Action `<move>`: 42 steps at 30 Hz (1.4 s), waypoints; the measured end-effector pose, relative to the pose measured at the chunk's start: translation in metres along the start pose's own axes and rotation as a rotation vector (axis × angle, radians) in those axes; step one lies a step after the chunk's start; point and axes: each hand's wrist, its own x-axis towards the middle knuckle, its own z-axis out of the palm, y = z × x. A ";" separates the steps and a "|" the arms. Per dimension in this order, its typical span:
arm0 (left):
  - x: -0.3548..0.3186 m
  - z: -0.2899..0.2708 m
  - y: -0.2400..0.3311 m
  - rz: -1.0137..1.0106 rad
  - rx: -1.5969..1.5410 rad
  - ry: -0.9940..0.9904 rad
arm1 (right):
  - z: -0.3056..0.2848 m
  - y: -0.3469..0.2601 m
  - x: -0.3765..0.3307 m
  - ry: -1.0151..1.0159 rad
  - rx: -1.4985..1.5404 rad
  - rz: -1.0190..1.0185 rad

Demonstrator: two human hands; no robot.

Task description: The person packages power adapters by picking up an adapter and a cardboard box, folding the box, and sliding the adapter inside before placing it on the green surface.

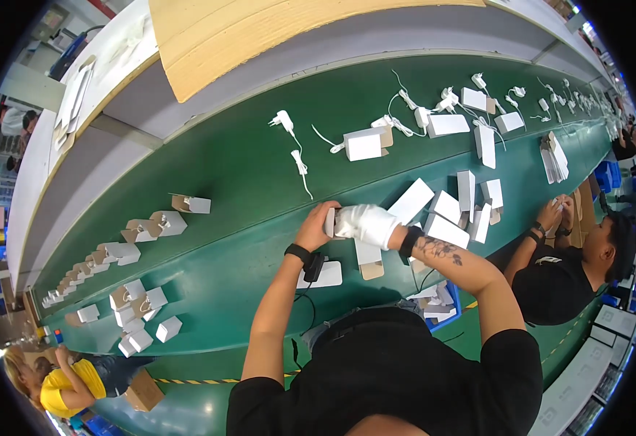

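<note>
We've got a small box [329,222] between our hands mid-frame: left hand [315,229] clamped on it, gloved right hand [363,223] too blurry to call, long axis hidden.

Green bench top [223,171], smooth with a soft sheen. White cartons [363,147] of smooth, matt paperboard, their brown flaps [372,271] plain and uncoated-looking. White plug adapter [283,120] in smooth, hard plastic. White glove [367,224] of soft, creased cloth. Black T-shirt [394,370] in matt fabric. Tan sheet [281,29] of matt cardboard. Blue plastic crate [455,296]; glossy green floor [187,407].
</note>
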 end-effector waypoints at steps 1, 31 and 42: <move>0.002 -0.001 -0.002 0.005 0.033 0.006 | 0.001 -0.003 0.002 -0.024 -0.140 -0.084; -0.018 -0.002 -0.029 -0.007 -0.016 0.131 | 0.016 -0.017 0.009 0.306 -0.415 -0.060; -0.017 -0.006 -0.017 -0.089 0.023 0.159 | 0.031 -0.018 0.021 0.153 -0.339 0.016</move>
